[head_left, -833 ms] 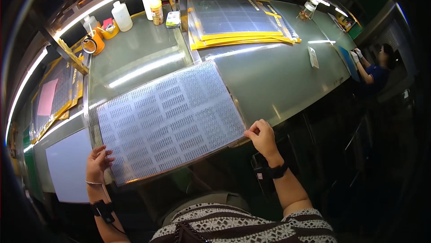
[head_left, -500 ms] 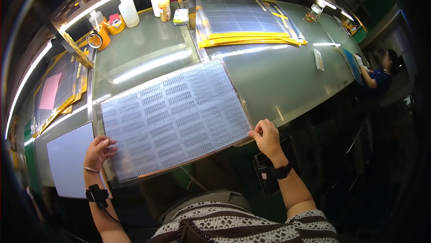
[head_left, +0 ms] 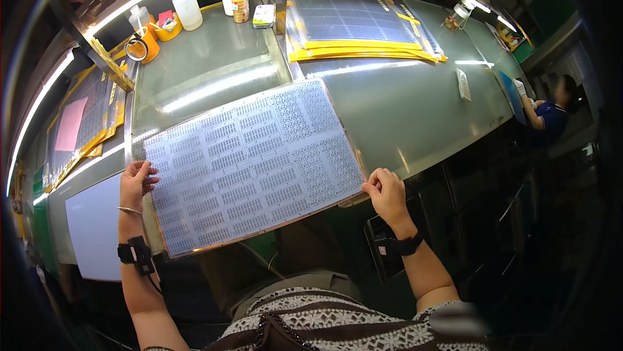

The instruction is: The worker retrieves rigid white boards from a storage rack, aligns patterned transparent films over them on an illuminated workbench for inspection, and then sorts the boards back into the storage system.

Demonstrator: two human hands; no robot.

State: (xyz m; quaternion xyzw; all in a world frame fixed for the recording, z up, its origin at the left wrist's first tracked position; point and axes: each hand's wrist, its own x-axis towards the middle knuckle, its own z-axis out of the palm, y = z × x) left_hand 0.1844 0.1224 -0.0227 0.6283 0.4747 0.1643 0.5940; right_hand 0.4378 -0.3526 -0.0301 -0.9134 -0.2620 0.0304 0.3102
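While a co-worker in dark blue held a blue board off to the right, a pale, dark-patterned sheet lay slantwise over the near part of the greenish worktable, its lower edge reaching past the table's front. The person's right hand had the sheet's near right corner pinched between thumb and forefinger. At the left edge, the left hand had its fingers loosely bent; from where I stood, I couldn't tell whether they gripped it. Beyond the sheet were yellow-taped panels and a translucent bottle.
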